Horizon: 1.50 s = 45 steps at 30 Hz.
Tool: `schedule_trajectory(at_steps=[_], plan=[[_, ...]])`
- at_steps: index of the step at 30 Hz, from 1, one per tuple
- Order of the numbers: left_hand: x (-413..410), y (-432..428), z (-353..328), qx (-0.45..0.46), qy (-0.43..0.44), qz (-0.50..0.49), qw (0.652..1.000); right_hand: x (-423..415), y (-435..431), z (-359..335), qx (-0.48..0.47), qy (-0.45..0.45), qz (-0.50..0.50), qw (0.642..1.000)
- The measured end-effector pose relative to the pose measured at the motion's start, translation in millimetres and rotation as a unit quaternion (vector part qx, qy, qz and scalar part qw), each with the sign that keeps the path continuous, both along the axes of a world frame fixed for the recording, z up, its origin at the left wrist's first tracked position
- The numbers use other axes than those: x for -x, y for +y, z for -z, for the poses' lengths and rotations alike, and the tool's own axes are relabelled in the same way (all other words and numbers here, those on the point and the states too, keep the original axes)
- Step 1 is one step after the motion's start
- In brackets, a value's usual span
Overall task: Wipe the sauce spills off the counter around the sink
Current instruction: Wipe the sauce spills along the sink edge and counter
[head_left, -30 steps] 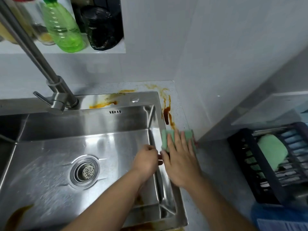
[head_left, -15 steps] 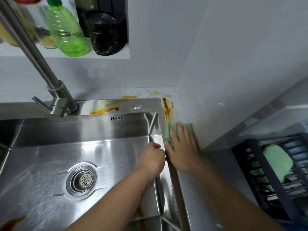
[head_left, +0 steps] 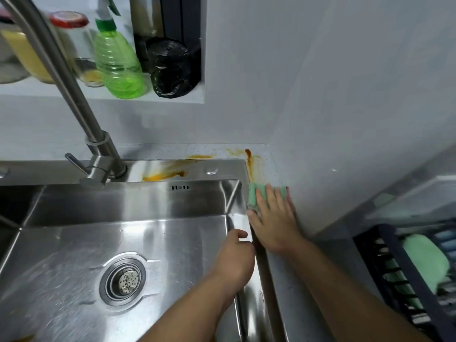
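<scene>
My right hand point(head_left: 274, 218) lies flat on a green sponge point(head_left: 254, 196), pressing it onto the narrow counter strip between the steel sink point(head_left: 61, 243) and the side wall. Just beyond the sponge an orange-brown sauce streak point(head_left: 249, 161) runs up the counter to the back corner. A second sauce smear point(head_left: 162, 174) lies on the sink's back ledge, right of the faucet point(head_left: 98, 154). My left hand point(head_left: 234, 260) rests on the sink's right rim, fingers curled over the edge, holding nothing else.
A wall niche holds a green spray bottle point(head_left: 116, 60), jars and a black bag-wrapped object point(head_left: 170, 67). A dark dish rack point(head_left: 404, 275) with a green item stands at the lower right. The side wall hems in the counter strip closely.
My right hand has pushed the sponge farther back along the counter strip, over the dark lower part of the streak, which no longer shows. My left hand stays on the sink rim.
</scene>
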State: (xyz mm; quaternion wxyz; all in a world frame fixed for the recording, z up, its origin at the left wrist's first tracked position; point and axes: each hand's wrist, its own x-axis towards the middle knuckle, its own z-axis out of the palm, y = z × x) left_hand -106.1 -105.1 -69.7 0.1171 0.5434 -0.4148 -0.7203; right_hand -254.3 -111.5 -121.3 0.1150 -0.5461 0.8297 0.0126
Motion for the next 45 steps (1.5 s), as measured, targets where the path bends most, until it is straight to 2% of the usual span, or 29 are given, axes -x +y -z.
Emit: schedule_trajectory(at_steps=[4,7,9,11,13,16,17,20,22,23,26,31,33,36,40,42,44,45], plan=[[-23,-6,9,0.041,-0.015,0.01,0.999,22,-105,-4,0.004,-0.055,0.056,0.997],[-53,-27,7,0.193,-0.093,0.046,0.976,24,-156,-5,0.002,-0.048,0.086,0.995],[-68,-52,6,0.305,-0.178,0.096,0.931,15,-155,-6,0.002,-0.047,0.039,0.998],[-75,-78,8,0.387,-0.251,0.152,0.874,13,-137,-4,0.009,-0.048,-0.058,0.997],[-70,-101,12,0.445,-0.307,0.233,0.808,28,-125,-6,0.002,-0.043,-0.072,0.996],[-53,-128,19,0.47,-0.367,0.355,0.72,41,-133,-10,-0.02,-0.012,0.032,0.999],[-48,-134,21,0.474,-0.383,0.382,0.695,31,-140,-10,-0.025,-0.014,0.037,0.999],[-32,-145,26,0.476,-0.42,0.424,0.646,-8,-147,-3,-0.002,-0.04,-0.065,0.997],[-26,-146,28,0.469,-0.441,0.428,0.634,-12,-145,1,0.004,-0.047,-0.117,0.992],[-25,-146,28,0.468,-0.448,0.432,0.628,-6,-146,0,0.004,-0.05,-0.109,0.993],[-28,-139,26,0.482,-0.457,0.428,0.613,10,-153,-4,0.006,-0.048,-0.014,0.999],[-45,-114,20,0.556,-0.372,0.382,0.638,2,-161,-1,0.027,-0.037,0.07,0.996],[-48,-110,18,0.566,-0.358,0.368,0.645,-21,-168,-6,0.03,-0.046,0.022,0.998],[-50,-114,18,0.55,-0.368,0.36,0.657,-27,-167,-15,0.026,-0.061,-0.082,0.994],[-57,-118,22,0.517,-0.377,0.397,0.658,33,-147,-11,0.004,-0.003,0.028,1.0],[-63,-122,20,0.507,-0.382,0.397,0.663,30,-150,-7,-0.002,0.019,0.072,0.997],[-70,-127,18,0.504,-0.385,0.375,0.675,-12,-163,-3,-0.002,-0.003,0.052,0.999],[-74,-130,15,0.501,-0.391,0.365,0.68,-38,-168,-2,-0.001,-0.019,0.008,1.0]])
